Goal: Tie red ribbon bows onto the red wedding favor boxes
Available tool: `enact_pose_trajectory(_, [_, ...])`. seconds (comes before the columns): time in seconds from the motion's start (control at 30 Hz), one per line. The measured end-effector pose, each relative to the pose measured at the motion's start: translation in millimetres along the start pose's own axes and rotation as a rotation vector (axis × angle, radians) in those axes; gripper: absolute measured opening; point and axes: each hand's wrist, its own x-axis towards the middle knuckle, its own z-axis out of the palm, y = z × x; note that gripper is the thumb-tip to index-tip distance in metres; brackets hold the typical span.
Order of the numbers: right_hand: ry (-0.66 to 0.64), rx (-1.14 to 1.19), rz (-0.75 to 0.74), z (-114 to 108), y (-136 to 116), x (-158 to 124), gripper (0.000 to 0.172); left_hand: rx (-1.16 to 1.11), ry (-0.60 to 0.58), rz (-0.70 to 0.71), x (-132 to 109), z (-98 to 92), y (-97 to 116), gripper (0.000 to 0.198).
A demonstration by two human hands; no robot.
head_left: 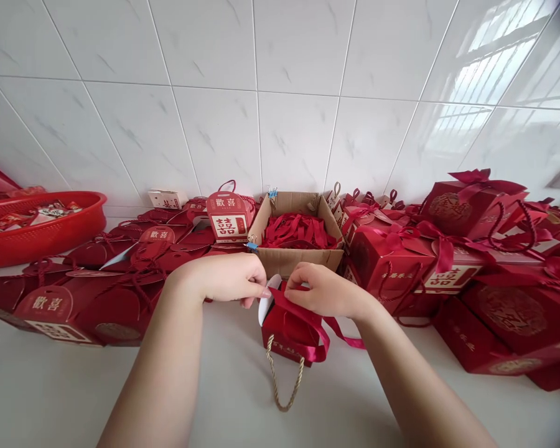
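Observation:
A small red gift box [284, 330] stands on the counter in front of me, its gold twisted rope handle [284, 407] drooping toward me. Across its top runs a dark red satin ribbon [303, 314], with a loop and a loose tail on the right side. A pale inner flap [264, 308] sticks up at the box's left edge. My left hand [238, 277] is closed in a pinch at the ribbon beside that flap; its fingertips are partly hidden. Over the box top, my right hand [320, 289] is closed with the ribbon between thumb and fingers.
Behind the box sits an open cardboard carton [298, 255] of red ribbons [301, 230]. Several red boxes [116, 311] are crowded on the left, beside a red plastic basket [100, 214] of sweets. Ribbon-tied boxes [518, 311] are stacked on the right. A tiled wall [298, 137] closes the back.

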Motion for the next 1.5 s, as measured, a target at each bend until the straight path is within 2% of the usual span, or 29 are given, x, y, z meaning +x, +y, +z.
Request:
enact_pose_trajectory(0.17, [-0.061, -0.007, 0.034, -1, 1, -1, 0.012, -0.022, -0.004, 0.007, 1, 0.4, -3, 0.039])
enact_pose_trajectory(0.47, [0.050, 0.047, -0.013, 3, 2, 3, 0.016, -0.003, 0.001, -0.018, -3, 0.5, 7, 0.041])
enact_pose_trajectory(0.6, [0.046, 0.032, -0.024, 4, -2, 6, 0.017, -0.013, 0.010, -0.027, -7, -0.1, 8, 0.044])
enact_pose_trajectory(0.77, [0.045, 0.027, -0.028, 4, -4, 5, 0.017, -0.064, 0.045, -0.022, -5, -1.3, 3, 0.026])
enact_pose_trajectory(0.93, [0.041, 0.032, -0.028, 3, -4, 3, 0.015, -0.069, 0.064, 0.009, 1, -0.1, 2, 0.029])
enact_pose_trajectory(1.07, [0.042, 0.009, -0.027, 3, -4, 3, 0.016, -0.075, 0.041, 0.004, 4, 0.0, 5, 0.024])
enact_pose_trajectory(1.23, [0.092, -0.010, -0.050, 3, -2, 2, 0.017, -0.101, 0.111, 0.029, 5, -0.4, 6, 0.016])
enact_pose_trajectory(1.37, [0.106, 0.013, -0.059, -3, -2, -1, 0.016, -0.109, 0.181, 0.053, -2, -2.6, 10, 0.020])
enact_pose_trajectory(1.43, [0.127, -0.007, -0.050, -9, -1, -6, 0.016, -0.119, 0.265, 0.064, -9, -4.4, 12, 0.024])
enact_pose_trajectory(1.5, [0.147, -0.042, -0.039, -17, 0, -12, 0.015, -0.153, 0.407, 0.089, -16, -6.4, 14, 0.025])
